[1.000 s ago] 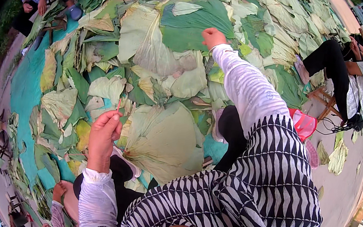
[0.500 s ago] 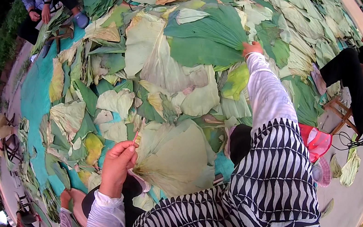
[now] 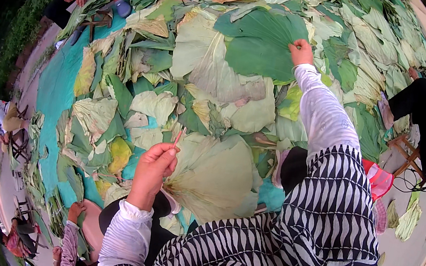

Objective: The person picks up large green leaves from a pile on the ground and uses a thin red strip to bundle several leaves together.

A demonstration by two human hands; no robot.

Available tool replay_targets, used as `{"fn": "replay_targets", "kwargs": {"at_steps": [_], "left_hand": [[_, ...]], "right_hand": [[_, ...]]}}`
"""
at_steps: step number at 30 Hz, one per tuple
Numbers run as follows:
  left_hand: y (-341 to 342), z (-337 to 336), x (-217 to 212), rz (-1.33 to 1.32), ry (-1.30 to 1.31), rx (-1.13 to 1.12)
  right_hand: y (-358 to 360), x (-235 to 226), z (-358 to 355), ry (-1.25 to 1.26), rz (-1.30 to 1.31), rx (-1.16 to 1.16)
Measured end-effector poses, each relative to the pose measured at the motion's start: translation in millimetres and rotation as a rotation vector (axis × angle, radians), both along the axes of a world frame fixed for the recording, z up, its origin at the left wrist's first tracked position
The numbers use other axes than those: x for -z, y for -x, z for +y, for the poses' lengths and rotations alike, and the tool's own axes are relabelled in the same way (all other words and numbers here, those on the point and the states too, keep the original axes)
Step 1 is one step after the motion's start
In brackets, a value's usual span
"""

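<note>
My right hand (image 3: 301, 53) reaches far forward, its fingers closed on the right edge of a large dark green lotus leaf (image 3: 267, 40). That leaf lies fanned out over paler, dried leaves. Nearer to me on the left, my left hand (image 3: 153, 173) pinches a thin pinkish stick-like tool (image 3: 178, 136), tip upward; its exact kind is too small to make out. Beyond that hand a big pale green lotus leaf (image 3: 212, 174) lies spread with its ribs gathered toward me.
Lotus leaves, green to yellow (image 3: 120, 156), cover a teal ground sheet (image 3: 55, 94). People sit at both sides, one on a wooden stool (image 3: 406, 154) at right. At near left is another person's hand (image 3: 76, 212). A red and white bag (image 3: 378, 180) lies by my right side.
The whole view has shifted, so the leaves and people appear farther right. My right hand stays at the green leaf's edge, and my left hand still holds the thin tool.
</note>
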State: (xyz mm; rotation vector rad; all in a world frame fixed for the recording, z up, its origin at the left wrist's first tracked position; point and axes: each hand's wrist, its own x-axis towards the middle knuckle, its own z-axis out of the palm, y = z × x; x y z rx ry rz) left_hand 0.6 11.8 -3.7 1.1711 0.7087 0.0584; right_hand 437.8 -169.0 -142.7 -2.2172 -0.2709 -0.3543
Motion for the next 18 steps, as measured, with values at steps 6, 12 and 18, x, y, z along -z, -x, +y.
{"fn": "replay_targets", "kwargs": {"at_steps": [6, 12, 18], "left_hand": [[2.0, 8.4, -11.1, -0.069, -0.119, -0.024], [9.9, 9.5, -7.5, -0.220, -0.474, -0.014], [16.0, -2.5, -24.9, -0.093, -0.387, 0.176]], "right_hand": [[73.8, -107.7, 45.7, 0.127, 0.103, -0.799], [257.9, -171.4, 60.1, 0.299, 0.297, -1.341], [320.2, -177.1, 47.1, -0.644, 0.690, -0.965]]}}
